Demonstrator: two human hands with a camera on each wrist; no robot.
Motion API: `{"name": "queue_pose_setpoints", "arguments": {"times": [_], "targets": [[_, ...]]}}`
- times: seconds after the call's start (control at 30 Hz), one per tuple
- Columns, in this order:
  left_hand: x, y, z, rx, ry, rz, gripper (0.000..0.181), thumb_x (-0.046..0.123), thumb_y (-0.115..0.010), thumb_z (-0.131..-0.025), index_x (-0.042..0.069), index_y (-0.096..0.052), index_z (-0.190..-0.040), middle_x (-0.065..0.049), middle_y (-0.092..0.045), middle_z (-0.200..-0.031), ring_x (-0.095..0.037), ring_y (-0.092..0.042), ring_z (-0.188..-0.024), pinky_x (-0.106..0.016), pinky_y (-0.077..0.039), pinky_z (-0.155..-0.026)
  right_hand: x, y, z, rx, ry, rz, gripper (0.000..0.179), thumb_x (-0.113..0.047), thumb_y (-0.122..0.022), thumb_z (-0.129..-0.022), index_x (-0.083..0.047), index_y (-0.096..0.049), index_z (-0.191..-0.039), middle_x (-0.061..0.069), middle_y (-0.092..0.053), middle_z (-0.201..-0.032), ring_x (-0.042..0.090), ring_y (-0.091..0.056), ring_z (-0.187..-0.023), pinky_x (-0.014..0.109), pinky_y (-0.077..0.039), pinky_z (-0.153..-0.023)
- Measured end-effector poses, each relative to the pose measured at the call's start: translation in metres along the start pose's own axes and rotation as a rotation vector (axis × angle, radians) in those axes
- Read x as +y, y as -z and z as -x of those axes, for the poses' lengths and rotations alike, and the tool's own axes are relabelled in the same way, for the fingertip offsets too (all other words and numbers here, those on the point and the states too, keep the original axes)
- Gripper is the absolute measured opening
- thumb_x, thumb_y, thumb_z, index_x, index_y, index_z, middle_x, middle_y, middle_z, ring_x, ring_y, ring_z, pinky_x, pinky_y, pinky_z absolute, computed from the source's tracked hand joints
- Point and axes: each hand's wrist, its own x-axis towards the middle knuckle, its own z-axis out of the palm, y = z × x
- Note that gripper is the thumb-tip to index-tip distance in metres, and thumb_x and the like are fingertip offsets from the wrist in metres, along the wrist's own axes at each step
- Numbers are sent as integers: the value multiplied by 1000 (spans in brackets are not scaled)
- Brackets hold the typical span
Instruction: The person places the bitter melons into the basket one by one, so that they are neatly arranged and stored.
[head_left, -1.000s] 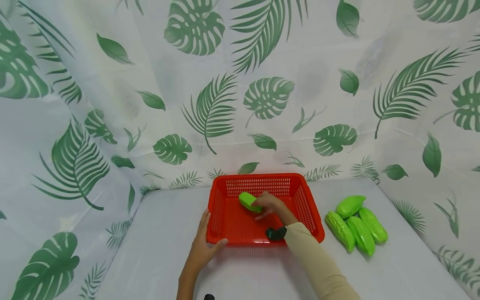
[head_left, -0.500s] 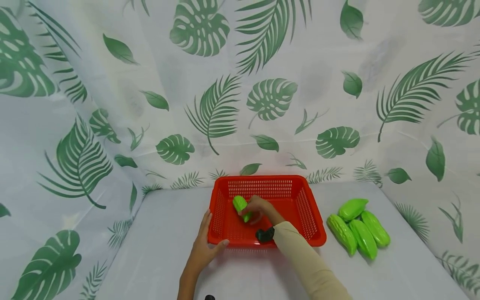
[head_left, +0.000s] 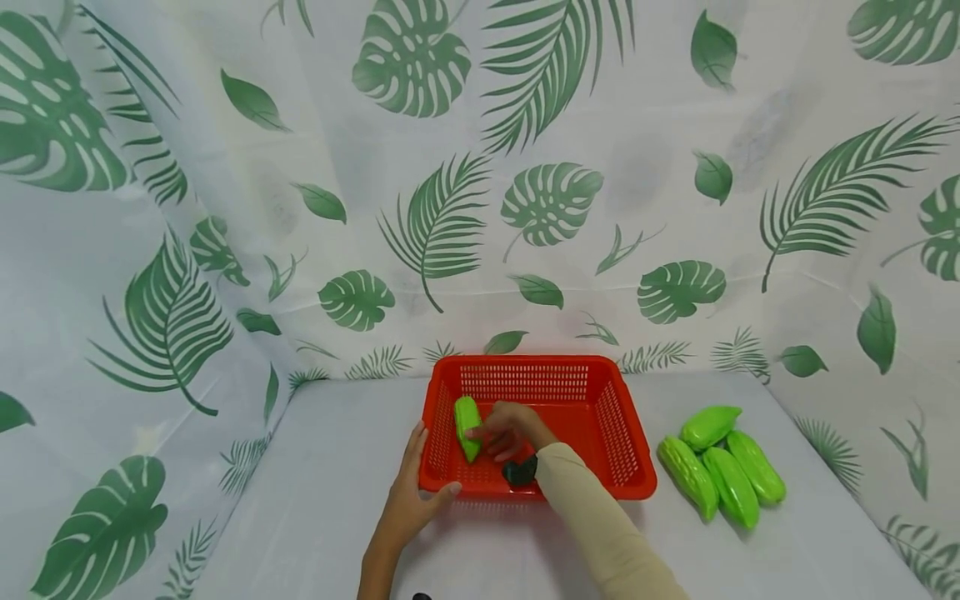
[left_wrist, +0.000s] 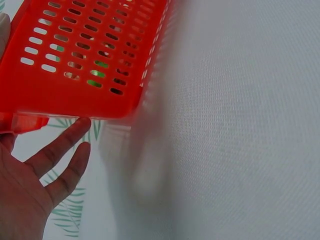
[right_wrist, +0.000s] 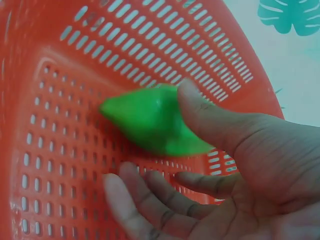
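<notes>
A bright green bitter melon (head_left: 467,417), glossy and pointed at one end, lies inside the red plastic basket (head_left: 536,493) by its left wall. Beside it is my right hand (head_left: 516,429). The right wrist view has the thumb against the bitter melon (right_wrist: 150,120), while the other fingers are spread below and apart from it. My left hand (head_left: 408,500) rests at the basket's front left corner, with straight fingers along the outside and the thumb by the front rim. In the left wrist view, two fingers (left_wrist: 60,150) reach toward the perforated wall.
Several more green bitter melons (head_left: 731,487) lie in a cluster on the white tabletop (head_left: 300,492), right of the basket. Behind the basket rises a white leaf-patterned sheet (head_left: 465,325). A small black object (head_left: 422,596) shows at the bottom edge.
My right hand and the bitter melon have moved left inside the basket, and the melon has turned more lengthwise. The right fingers now stand off it. My left hand stays at the corner.
</notes>
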Motion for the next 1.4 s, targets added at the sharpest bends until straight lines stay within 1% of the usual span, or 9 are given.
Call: {"name": "queue_pose_setpoints", "arguments": {"times": [0.2, 0.33, 0.53, 0.67, 0.77, 0.93, 1.07, 1.2, 1.4], "targets": [[-1, 2, -1, 7, -6, -4, 95, 48, -74, -81, 23, -22, -156, 13, -14, -164, -23, -23, -150, -57, -34, -113, -4, 1, -3, -70, -10, -29, 30, -25, -72, -89, 0, -62, -103, 16, -69, -86, 23, -69, -70, 36, -61, -75], [-1, 2, -1, 7, -10, 0, 95, 48, -74, -81, 21, -22, -156, 10, -15, -164, -23, -22, -150, -57, -34, -113, -5, -1, -4, -97, -15, -39, 29, -21, -68, -92, 3, -65, -106, 16, -70, -84, 22, -70, -68, 35, -61, -77], [-2, 0, 0, 9, -8, 1, 94, 48, -74, -82, 22, -23, -156, 5, -16, -165, -24, -22, -150, -58, -35, -112, -6, -6, -6, -33, 40, -65, 18, -12, -60, -96, 4, -68, -101, 17, -68, -86, 21, -67, -66, 35, -61, -76], [-1, 0, 0, 10, 2, 5, 93, 46, -74, -82, 22, -23, -156, 8, -15, -164, -24, -23, -150, -58, -35, -112, -10, -7, -8, -1, 88, -53, 17, -10, -56, -97, 4, -66, -95, 19, -67, -89, 21, -65, -66, 36, -62, -74], [-1, 0, 0, 9, -1, 2, 93, 45, -74, -82, 21, -22, -156, 9, -14, -164, -24, -22, -150, -58, -34, -113, -12, -7, -10, -2, 93, -69, 16, -10, -55, -98, 3, -62, -92, 20, -66, -90, 22, -65, -67, 37, -62, -74], [0, 0, 0, 4, 5, 7, 94, 44, -74, -82, 22, -22, -156, 12, -13, -164, -23, -21, -151, -57, -33, -114, -14, -9, -11, -6, 92, -73, 17, -17, -61, -96, 0, -61, -94, 21, -66, -94, 22, -66, -67, 36, -62, -74], [0, 0, 1, -2, 7, 2, 95, 48, -74, -82, 23, -21, -156, 13, -13, -164, -22, -21, -151, -56, -33, -113, -13, -10, -13, 23, 96, -63, 21, -19, -68, -92, -2, -58, -97, 19, -65, -94, 23, -68, -68, 36, -61, -74], [0, 0, 1, -5, 8, -1, 95, 50, -73, -82, 24, -21, -156, 14, -13, -163, -21, -21, -151, -54, -35, -113, -13, -9, -14, 52, 104, -63, 23, -18, -70, -91, -2, -56, -99, 17, -63, -91, 24, -67, -69, 37, -61, -75], [0, 1, -1, 4, 14, 10, 94, 45, -74, -81, 25, -21, -156, 13, -14, -164, -21, -21, -151, -55, -34, -112, -16, -8, -14, 55, 125, -45, 23, -18, -70, -91, -1, -57, -100, 19, -63, -96, 25, -68, -71, 37, -62, -74]]}}
